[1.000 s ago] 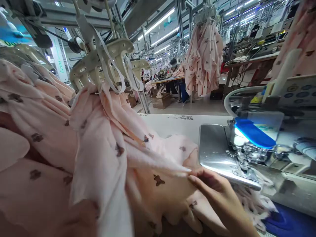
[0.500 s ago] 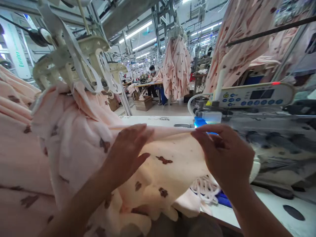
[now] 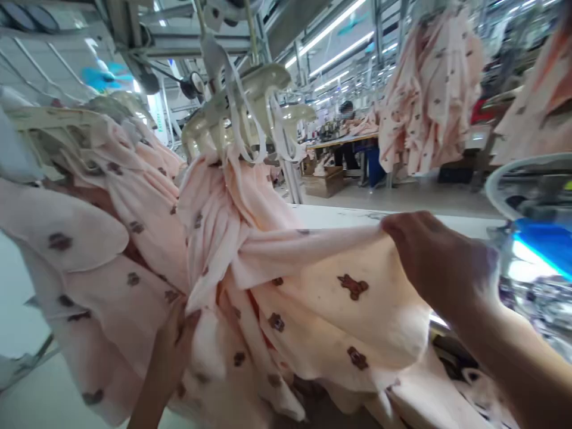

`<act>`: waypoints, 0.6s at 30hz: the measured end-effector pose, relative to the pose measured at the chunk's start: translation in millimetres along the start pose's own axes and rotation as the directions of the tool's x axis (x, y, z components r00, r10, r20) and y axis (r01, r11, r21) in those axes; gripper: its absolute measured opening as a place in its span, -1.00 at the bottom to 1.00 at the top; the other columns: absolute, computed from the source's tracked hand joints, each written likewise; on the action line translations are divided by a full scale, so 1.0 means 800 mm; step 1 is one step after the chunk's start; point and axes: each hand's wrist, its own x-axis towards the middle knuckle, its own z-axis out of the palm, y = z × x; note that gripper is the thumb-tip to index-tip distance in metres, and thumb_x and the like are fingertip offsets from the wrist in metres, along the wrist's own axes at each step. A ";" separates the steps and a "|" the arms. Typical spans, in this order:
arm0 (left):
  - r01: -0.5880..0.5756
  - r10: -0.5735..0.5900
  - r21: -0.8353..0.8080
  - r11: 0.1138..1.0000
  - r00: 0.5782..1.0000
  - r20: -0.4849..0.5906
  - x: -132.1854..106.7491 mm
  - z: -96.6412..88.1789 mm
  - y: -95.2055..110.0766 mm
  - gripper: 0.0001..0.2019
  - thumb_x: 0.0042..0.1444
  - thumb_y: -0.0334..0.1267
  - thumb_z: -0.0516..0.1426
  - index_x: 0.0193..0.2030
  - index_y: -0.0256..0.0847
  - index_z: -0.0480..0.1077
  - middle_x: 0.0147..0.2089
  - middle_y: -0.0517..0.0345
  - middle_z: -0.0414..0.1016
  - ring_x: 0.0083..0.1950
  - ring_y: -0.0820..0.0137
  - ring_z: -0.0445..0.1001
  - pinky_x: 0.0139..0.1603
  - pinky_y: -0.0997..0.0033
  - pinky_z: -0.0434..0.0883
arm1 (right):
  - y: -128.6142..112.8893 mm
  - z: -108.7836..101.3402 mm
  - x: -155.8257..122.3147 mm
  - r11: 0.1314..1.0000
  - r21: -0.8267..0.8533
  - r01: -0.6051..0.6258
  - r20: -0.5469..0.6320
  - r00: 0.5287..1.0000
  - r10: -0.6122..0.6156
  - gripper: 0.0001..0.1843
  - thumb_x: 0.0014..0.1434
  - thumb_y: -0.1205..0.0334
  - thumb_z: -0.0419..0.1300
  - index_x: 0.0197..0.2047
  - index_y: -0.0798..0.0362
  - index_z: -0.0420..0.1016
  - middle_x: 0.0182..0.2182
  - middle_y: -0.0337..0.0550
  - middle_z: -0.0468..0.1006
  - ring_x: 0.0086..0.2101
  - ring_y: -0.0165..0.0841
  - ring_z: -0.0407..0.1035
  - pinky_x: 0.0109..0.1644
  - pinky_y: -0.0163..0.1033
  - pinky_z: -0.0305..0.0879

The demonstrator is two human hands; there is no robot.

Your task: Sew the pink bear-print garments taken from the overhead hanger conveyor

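A bundle of pale pink fabric pieces (image 3: 313,298) printed with small brown bears hangs from a cream overhead clamp hanger (image 3: 241,101). My right hand (image 3: 438,262) is closed on the top edge of one piece and holds it stretched out to the right. My left hand (image 3: 176,336) is low at the left, reaching into the hanging folds of the same bundle; its fingers are buried in the cloth.
A sewing machine with a blue lit part (image 3: 536,250) stands at the right on a white table (image 3: 339,215). More pink bundles hang at the left (image 3: 89,238) and in the background (image 3: 429,89). A person sits at a far table (image 3: 346,128). Cardboard box (image 3: 324,182) on the floor.
The view swung left. My left hand dropped from the fabric's top edge down into the hanging folds. My right hand kept its hold on the edge.
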 end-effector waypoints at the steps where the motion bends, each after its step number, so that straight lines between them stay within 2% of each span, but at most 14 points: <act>1: 0.047 -0.044 -0.122 0.991 0.999 0.024 -0.003 -0.009 0.008 -0.63 0.19 0.05 -0.08 -0.08 -0.19 0.26 -0.19 0.07 0.45 -0.20 0.30 0.44 -0.21 0.40 0.39 | -0.012 0.007 0.000 0.999 0.032 0.003 0.065 0.998 -0.005 -0.43 0.41 0.06 -0.28 -0.27 0.13 0.49 -0.26 0.04 0.51 -0.36 -0.19 0.40 -0.47 -0.22 0.17; 3: 0.067 -0.044 -0.343 0.937 0.996 0.074 -0.005 -0.019 0.028 -0.50 0.15 0.20 -0.12 -0.08 -0.18 0.26 -0.16 0.07 0.43 -0.17 0.30 0.42 -0.18 0.40 0.38 | -0.050 0.007 -0.010 0.949 0.307 -0.073 0.163 0.986 0.024 -0.44 0.37 -0.02 -0.22 -0.19 0.14 0.49 -0.13 0.12 0.45 -0.23 -0.10 0.37 -0.30 -0.12 0.27; 4: 0.055 -0.013 -0.426 0.903 0.995 0.100 -0.005 -0.020 0.038 -0.41 0.10 0.29 -0.16 -0.07 -0.18 0.27 -0.13 0.05 0.42 -0.14 0.27 0.41 -0.15 0.38 0.38 | -0.074 0.002 -0.021 0.836 0.521 -0.172 0.217 0.974 0.065 -0.51 0.33 -0.09 -0.11 -0.16 0.08 0.48 -0.12 0.07 0.44 -0.24 -0.14 0.37 -0.24 -0.13 0.29; 5: 0.041 0.028 -0.491 0.870 0.991 0.133 -0.005 -0.017 0.048 -0.33 0.05 0.36 -0.22 -0.07 -0.18 0.28 -0.10 0.03 0.42 -0.10 0.24 0.40 -0.12 0.36 0.38 | -0.099 -0.005 -0.033 0.602 0.737 -0.308 0.348 0.936 0.053 -0.55 0.28 -0.16 -0.02 -0.13 0.02 0.46 -0.20 -0.02 0.47 -0.25 -0.19 0.38 -0.24 -0.18 0.31; 6: 0.028 0.077 -0.541 0.841 0.982 0.171 -0.003 -0.013 0.056 -0.27 0.01 0.41 -0.25 -0.06 -0.19 0.29 -0.08 0.01 0.41 -0.08 0.22 0.39 -0.09 0.34 0.37 | -0.125 -0.013 -0.047 0.322 0.816 -0.480 0.522 0.851 -0.054 -0.54 0.25 -0.20 0.00 -0.05 -0.02 0.43 -0.24 -0.07 0.47 -0.26 -0.21 0.38 -0.23 -0.21 0.32; 7: 0.026 0.123 -0.571 0.821 0.968 0.220 -0.002 -0.007 0.062 -0.24 -0.03 0.43 -0.23 -0.06 -0.19 0.29 -0.08 0.01 0.41 -0.08 0.22 0.38 -0.09 0.34 0.37 | -0.149 -0.020 -0.060 0.058 0.782 -0.620 0.615 0.754 -0.231 -0.51 0.20 -0.24 0.05 -0.04 -0.04 0.43 -0.30 -0.10 0.48 -0.29 -0.21 0.38 -0.23 -0.22 0.34; 8: 0.036 0.152 -0.578 0.816 0.950 0.274 0.000 -0.002 0.067 -0.26 -0.04 0.42 -0.16 -0.05 -0.19 0.29 -0.10 0.02 0.41 -0.10 0.24 0.39 -0.11 0.36 0.38 | -0.170 -0.026 -0.072 -0.150 0.647 -0.747 0.655 0.646 -0.394 -0.48 0.18 -0.25 0.08 0.00 -0.03 0.40 -0.31 -0.11 0.47 -0.25 -0.20 0.38 -0.21 -0.22 0.34; 9: 0.057 0.160 -0.567 0.822 0.932 0.325 0.002 0.001 0.070 -0.31 -0.04 0.38 -0.06 -0.04 -0.19 0.28 -0.12 0.04 0.42 -0.14 0.27 0.40 -0.15 0.39 0.39 | -0.186 -0.029 -0.081 -0.300 0.498 -0.814 0.670 0.580 -0.464 -0.45 0.14 -0.25 0.13 0.00 -0.01 0.38 -0.33 -0.12 0.46 -0.25 -0.19 0.38 -0.22 -0.22 0.34; 10: 0.091 0.138 -0.542 0.835 0.920 0.367 0.005 0.002 0.072 -0.36 -0.04 0.32 0.03 -0.04 -0.20 0.28 -0.16 0.06 0.43 -0.18 0.30 0.41 -0.20 0.43 0.40 | -0.196 -0.029 -0.087 -0.395 0.372 -0.840 0.688 0.535 -0.490 -0.45 0.11 -0.23 0.17 -0.02 0.02 0.38 -0.35 -0.13 0.46 -0.27 -0.20 0.38 -0.25 -0.25 0.34; 12: 0.182 0.009 -0.455 0.872 0.922 0.386 0.010 -0.008 0.070 -0.46 -0.03 0.21 0.11 -0.08 -0.20 0.32 -0.28 0.14 0.43 -0.33 0.38 0.40 -0.41 0.51 0.38 | -0.203 -0.027 -0.090 -0.468 0.267 -0.842 0.762 0.482 -0.432 -0.50 0.07 -0.18 0.23 -0.12 0.07 0.39 -0.40 -0.16 0.44 -0.36 -0.26 0.38 -0.35 -0.32 0.32; 14: 0.238 -0.151 -0.343 0.908 0.953 0.262 0.015 -0.029 0.061 -0.51 0.00 0.20 0.08 -0.18 -0.21 0.36 -0.43 0.20 0.38 -0.46 0.43 0.35 -0.61 0.58 0.28 | -0.200 -0.025 -0.084 -0.417 0.290 -0.861 0.788 0.463 -0.407 -0.56 0.09 -0.14 0.23 -0.19 0.08 0.39 -0.40 -0.18 0.43 -0.43 -0.32 0.35 -0.42 -0.36 0.30; 16: 0.218 -0.207 -0.228 0.949 0.976 0.072 0.019 -0.057 0.050 -0.53 0.00 0.21 0.06 -0.26 -0.20 0.38 -0.50 0.24 0.34 -0.51 0.45 0.31 -0.67 0.60 0.22 | -0.202 -0.028 -0.075 -0.341 0.381 -0.859 0.727 0.507 -0.464 -0.58 0.10 -0.14 0.19 -0.20 0.05 0.39 -0.39 -0.20 0.43 -0.46 -0.34 0.34 -0.44 -0.36 0.30; 17: 0.168 -0.173 -0.164 0.972 0.985 -0.013 0.019 -0.070 0.044 -0.54 0.00 0.20 0.06 -0.24 -0.19 0.38 -0.46 0.23 0.38 -0.47 0.43 0.34 -0.63 0.59 0.26 | -0.208 -0.031 -0.070 -0.315 0.430 -0.846 0.682 0.533 -0.501 -0.61 0.10 -0.14 0.19 -0.22 0.03 0.40 -0.40 -0.22 0.43 -0.45 -0.34 0.34 -0.42 -0.36 0.31; 18: 0.082 -0.089 -0.096 0.992 0.993 -0.076 0.018 -0.082 0.039 -0.52 0.01 0.21 0.05 -0.16 -0.16 0.38 -0.36 0.19 0.43 -0.38 0.38 0.39 -0.54 0.54 0.34 | -0.217 -0.036 -0.066 -0.300 0.477 -0.826 0.629 0.559 -0.540 -0.64 0.09 -0.12 0.20 -0.26 0.01 0.41 -0.43 -0.25 0.43 -0.45 -0.34 0.35 -0.39 -0.36 0.31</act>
